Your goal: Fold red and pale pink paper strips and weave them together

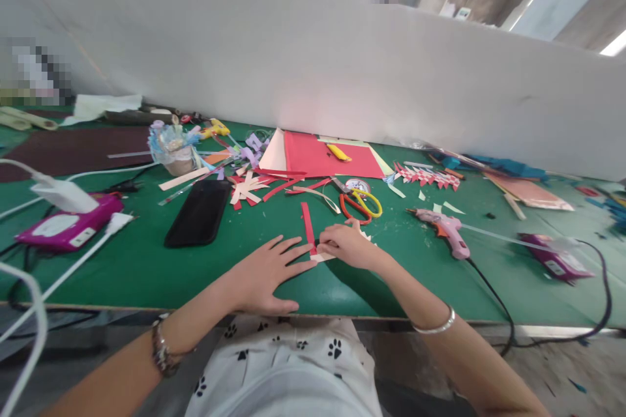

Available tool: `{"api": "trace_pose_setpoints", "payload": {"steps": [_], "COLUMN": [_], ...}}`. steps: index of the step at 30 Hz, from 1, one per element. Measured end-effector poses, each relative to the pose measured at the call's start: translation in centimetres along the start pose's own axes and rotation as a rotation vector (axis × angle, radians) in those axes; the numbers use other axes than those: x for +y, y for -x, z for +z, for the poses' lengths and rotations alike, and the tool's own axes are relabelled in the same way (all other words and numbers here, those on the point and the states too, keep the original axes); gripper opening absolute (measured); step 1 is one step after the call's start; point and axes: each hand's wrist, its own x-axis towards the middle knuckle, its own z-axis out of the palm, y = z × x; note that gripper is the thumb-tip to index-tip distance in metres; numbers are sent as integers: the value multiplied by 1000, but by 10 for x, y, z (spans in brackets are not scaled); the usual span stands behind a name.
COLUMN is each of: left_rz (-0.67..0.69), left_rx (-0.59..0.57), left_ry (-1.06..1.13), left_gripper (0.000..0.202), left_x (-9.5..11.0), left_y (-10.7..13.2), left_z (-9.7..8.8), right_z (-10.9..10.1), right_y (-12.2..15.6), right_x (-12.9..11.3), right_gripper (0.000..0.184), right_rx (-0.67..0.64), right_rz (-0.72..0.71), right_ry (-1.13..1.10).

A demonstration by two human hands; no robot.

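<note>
My left hand (267,273) lies flat on the green table (147,260) with fingers spread, its fingertips touching a small cream paper piece (323,256). My right hand (349,244) is closed in a pinch on that cream piece, where the lower end of a red paper strip (308,227) meets it. The strip runs away from me across the table. Red-and-yellow scissors (359,203) lie just beyond my right hand.
A black phone (199,212) lies left of centre. Red and cream paper sheets (323,155) and cut strips sit further back. A pink glue gun (447,230) with its cable lies to the right, a magenta device (68,227) to the left. A white partition (313,71) backs the table.
</note>
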Motion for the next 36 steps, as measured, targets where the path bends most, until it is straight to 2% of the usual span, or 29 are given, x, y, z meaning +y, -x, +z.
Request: {"api": "trace_pose_setpoints", "payload": {"steps": [7, 13, 24, 36], "left_rz": [-7, 2, -8, -2], "left_rx": [6, 29, -3, -5], "left_ry": [2, -5, 8, 45], "left_gripper": [72, 72, 72, 73], "left_x": [0, -1, -1, -2], "left_y": [0, 0, 0, -1], "left_z": [1, 3, 4, 2], "right_z": [2, 1, 1, 1], "right_y": [1, 1, -4, 4], "right_x": [-2, -2, 3, 9], "right_gripper": [16, 19, 18, 23], "right_rx": [51, 22, -21, 26], "right_rz": [53, 20, -3, 40], "right_ry": [-83, -173, -166, -160]}}
